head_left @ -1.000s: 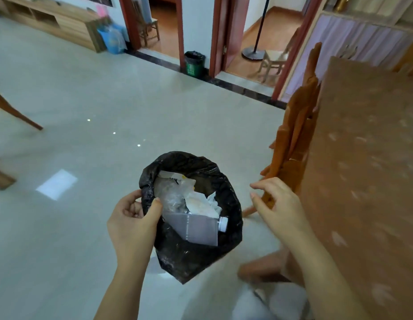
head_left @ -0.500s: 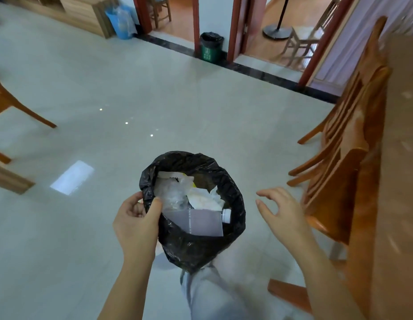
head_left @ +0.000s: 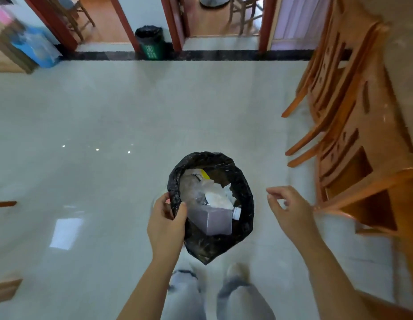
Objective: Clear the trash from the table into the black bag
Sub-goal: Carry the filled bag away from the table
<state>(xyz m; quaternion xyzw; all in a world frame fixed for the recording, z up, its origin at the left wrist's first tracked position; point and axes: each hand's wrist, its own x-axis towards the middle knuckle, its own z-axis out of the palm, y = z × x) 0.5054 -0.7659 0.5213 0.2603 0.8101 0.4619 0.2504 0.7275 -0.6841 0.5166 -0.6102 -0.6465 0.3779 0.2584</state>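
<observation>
Black bag (head_left: 243,192): pinched at the left rim, hanging open above the floor (head_left: 108,112), clear of the chairs.
Left hand (head_left: 166,224): fingers (head_left: 181,210) clenched on the rim, thumb inside the mouth.
Trash inside: capped bottle (head_left: 212,219), crumpled paper (head_left: 218,197), clear wrappers on top.
Right hand (head_left: 291,212): fingers (head_left: 273,192) released, loosely curled, holding nothing, just beside the bag.
Chairs (head_left: 353,125): pushed in along the right edge.
Surface (head_left: 406,42): only a blurred strip visible.
Progress: several pieces bagged; remaining trash impossible to judge.
</observation>
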